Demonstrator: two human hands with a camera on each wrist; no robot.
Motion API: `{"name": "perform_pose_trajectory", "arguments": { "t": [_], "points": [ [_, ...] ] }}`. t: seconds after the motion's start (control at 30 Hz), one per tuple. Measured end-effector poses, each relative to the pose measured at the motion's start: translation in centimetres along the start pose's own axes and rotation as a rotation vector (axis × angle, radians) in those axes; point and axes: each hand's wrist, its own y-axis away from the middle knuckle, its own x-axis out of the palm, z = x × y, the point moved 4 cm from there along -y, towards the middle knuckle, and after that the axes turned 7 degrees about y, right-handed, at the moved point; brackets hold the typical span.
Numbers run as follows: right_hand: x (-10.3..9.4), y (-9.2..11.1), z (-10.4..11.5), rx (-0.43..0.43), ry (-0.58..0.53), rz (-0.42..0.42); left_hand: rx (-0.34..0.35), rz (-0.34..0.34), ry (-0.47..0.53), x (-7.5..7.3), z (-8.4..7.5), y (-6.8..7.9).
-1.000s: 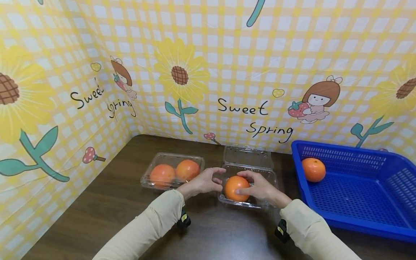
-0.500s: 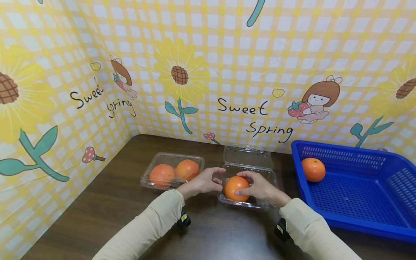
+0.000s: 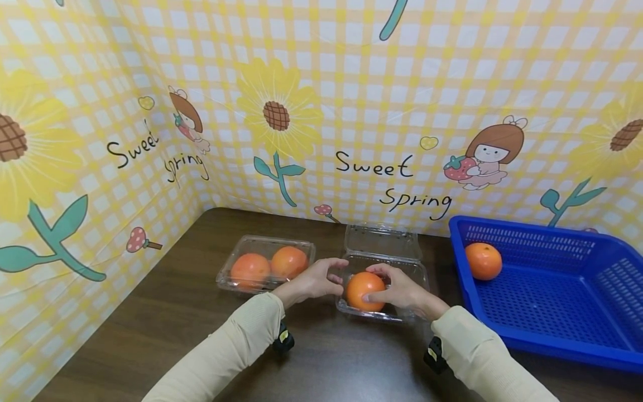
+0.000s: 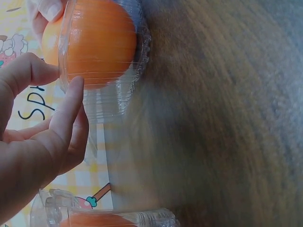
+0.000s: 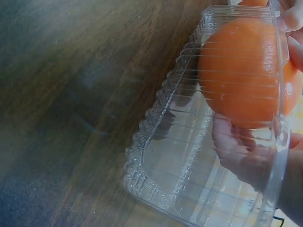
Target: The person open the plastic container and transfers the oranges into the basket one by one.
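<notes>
An orange (image 3: 365, 291) sits in the left part of a clear plastic clamshell box (image 3: 374, 317), whose lid (image 3: 384, 243) lies folded back. My right hand (image 3: 402, 291) grips this orange, thumb on the near side and fingers around the far side; in the right wrist view the fingers (image 5: 241, 150) show through the box wall inside the box. My left hand (image 3: 315, 280) is at the box's left edge, fingers loosely bent. In the left wrist view, its thumb and fingertips appear at or against the rim and outer wall; firm contact is unclear.
On the left stands another clear box (image 3: 228, 279) with two oranges inside, lid down. To the right is a blue plastic basket (image 3: 462, 312) with one orange (image 3: 484, 261) in its left corner. A yellow checked cloth (image 3: 301, 184) hangs behind the brown table (image 3: 166, 335).
Both hands, the gripped orange and the boxes stay in place. Only a very slight shift of the head view shows.
</notes>
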Motion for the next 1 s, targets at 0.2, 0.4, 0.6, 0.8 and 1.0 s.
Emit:
{"name": "perform_pose_trajectory", "arguments": {
  "t": [0.2, 0.4, 0.6, 0.8, 1.0],
  "points": [
    [-0.04, -0.01, -0.14, 0.022, 0.010, -0.009, -0.012, -0.002, 0.004, -0.01, 0.06, -0.02],
    [0.00, 0.17, 0.01, -0.006, 0.022, -0.035, -0.001, 0.000, 0.004, -0.03, 0.11, -0.05],
    [-0.05, 0.33, -0.11, -0.040, 0.019, -0.051, 0.008, -0.006, 0.005, -0.05, -0.06, 0.01],
    [-0.16, 0.56, -0.08, -0.039, 0.023, -0.079, 0.014, -0.004, -0.001, -0.02, 0.03, -0.11],
    [-0.32, 0.73, 0.18, -0.031, 0.030, -0.105, 0.017, -0.004, -0.010, -0.10, 0.03, -0.12]
  ]
}}
